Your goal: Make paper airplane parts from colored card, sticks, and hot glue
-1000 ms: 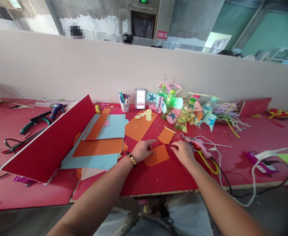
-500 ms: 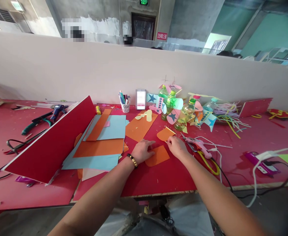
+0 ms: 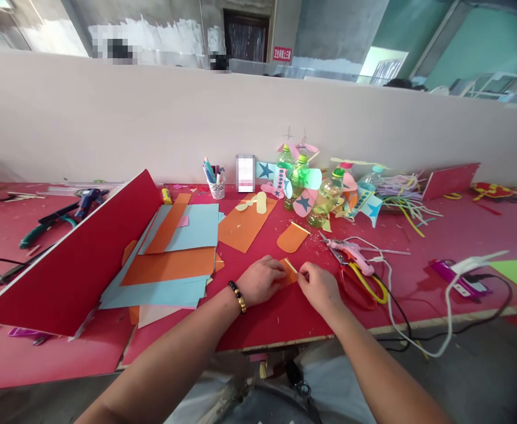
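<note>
A small orange paper piece [image 3: 288,277] lies on the red table in front of me, partly hidden by my hands. My left hand [image 3: 262,281] rests on its left side, fingers spread low over it. At its upper right edge, my right hand [image 3: 319,287] pinches the end of a thin pale stick [image 3: 291,265] lying along the paper. Just beyond is a second orange paper piece [image 3: 292,238], rounded at one end, with a similar stick along its straight edge. A larger orange sheet [image 3: 245,227] behind carries cream paper cut-outs [image 3: 261,203].
At right lie scissors with yellow handles [image 3: 367,282] and a pink glue gun [image 3: 358,257] with its cord. Decorated bottles [image 3: 327,197] stand at the back. Stacked blue sheets [image 3: 201,227] and a tilted red board [image 3: 77,253] are at left; a pen cup [image 3: 216,187] is behind.
My right hand has come down from the farther orange piece to the nearer one, where a pale stick now lies at the edge. My left hand has shifted slightly. The view has tilted slightly.
</note>
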`<action>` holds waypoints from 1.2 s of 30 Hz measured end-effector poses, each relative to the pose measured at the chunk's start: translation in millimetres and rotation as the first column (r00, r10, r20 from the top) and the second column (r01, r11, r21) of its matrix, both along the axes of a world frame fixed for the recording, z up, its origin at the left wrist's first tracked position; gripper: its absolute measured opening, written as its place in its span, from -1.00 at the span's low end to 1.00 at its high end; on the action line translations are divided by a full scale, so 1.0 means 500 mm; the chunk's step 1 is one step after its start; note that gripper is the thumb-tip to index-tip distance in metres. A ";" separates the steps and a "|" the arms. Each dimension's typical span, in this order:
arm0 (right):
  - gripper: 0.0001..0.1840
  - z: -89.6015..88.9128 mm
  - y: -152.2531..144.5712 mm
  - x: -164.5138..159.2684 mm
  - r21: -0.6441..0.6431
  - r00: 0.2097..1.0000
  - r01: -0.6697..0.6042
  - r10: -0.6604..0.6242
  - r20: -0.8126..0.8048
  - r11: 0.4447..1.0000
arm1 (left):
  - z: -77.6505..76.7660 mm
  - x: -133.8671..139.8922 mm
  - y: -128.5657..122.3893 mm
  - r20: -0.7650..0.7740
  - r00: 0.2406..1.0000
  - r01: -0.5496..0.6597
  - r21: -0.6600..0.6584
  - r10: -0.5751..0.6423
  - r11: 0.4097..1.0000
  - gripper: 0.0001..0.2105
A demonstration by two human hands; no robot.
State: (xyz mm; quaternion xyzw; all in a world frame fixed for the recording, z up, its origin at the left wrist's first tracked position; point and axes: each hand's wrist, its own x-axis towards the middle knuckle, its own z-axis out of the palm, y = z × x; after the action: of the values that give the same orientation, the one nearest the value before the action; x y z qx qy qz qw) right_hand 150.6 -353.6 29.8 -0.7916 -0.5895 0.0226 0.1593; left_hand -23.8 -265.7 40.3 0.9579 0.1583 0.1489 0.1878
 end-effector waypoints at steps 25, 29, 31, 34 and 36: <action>-0.96 0.001 -0.005 0.003 -0.040 0.999 -0.026 0.027 0.029 0.999 | -0.011 0.008 -0.015 -0.099 0.994 -0.027 0.131 0.040 0.991 -0.58; -0.96 0.000 -0.009 0.003 -0.033 0.999 -0.029 0.030 0.025 0.999 | -0.010 0.008 -0.016 -0.092 0.995 -0.030 0.134 0.043 0.990 -0.60; -0.97 0.000 -0.014 0.005 -0.020 0.999 -0.036 0.037 0.011 0.999 | -0.008 0.008 -0.016 -0.095 0.995 -0.029 0.134 0.042 0.991 -0.61; -0.96 0.001 -0.020 0.005 -0.008 0.999 -0.039 0.039 0.006 0.999 | -0.009 0.008 -0.015 -0.087 0.995 -0.033 0.134 0.045 0.990 -0.60; -0.96 0.001 -0.021 0.003 -0.010 0.999 -0.041 0.041 0.017 0.999 | -0.011 0.009 -0.014 -0.081 0.995 -0.040 0.136 0.052 0.990 -0.59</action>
State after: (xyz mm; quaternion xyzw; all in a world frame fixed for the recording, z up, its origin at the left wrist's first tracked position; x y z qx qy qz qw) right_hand 152.1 -364.3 30.5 -0.7803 -0.6068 0.0219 0.1498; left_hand -19.5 -272.8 34.8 0.9698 0.1778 0.1230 0.1128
